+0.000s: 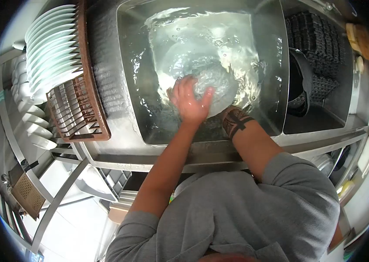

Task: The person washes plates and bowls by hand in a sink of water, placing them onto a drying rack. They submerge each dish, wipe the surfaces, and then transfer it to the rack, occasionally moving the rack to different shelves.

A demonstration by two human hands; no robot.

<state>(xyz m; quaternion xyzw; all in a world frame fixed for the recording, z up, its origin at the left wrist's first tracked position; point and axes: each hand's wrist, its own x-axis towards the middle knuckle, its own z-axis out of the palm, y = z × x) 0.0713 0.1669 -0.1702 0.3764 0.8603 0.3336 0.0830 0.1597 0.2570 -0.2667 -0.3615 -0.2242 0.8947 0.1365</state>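
Observation:
A round pale plate (224, 89) lies in the rippling water of a metal sink (276, 87), its outline blurred by the churned surface. Over its left side is my left hand (191, 100), wet, with fingers and thumb spread apart and partly above the water. My right forearm (241, 126), with a dark tattoo, dips into the water at the plate's lower right edge. The right hand itself is hidden under the water and the plate, so I cannot tell what it grips.
To the left, white plates (53, 48) stand upright in a brown dish rack (101, 109), with white bowls (36, 126) beside it. A ridged metal drainboard (106, 56) separates rack and sink. Right of the sink, a second basin holds black textured mats (311, 43) and a black pan-like vessel (300, 83).

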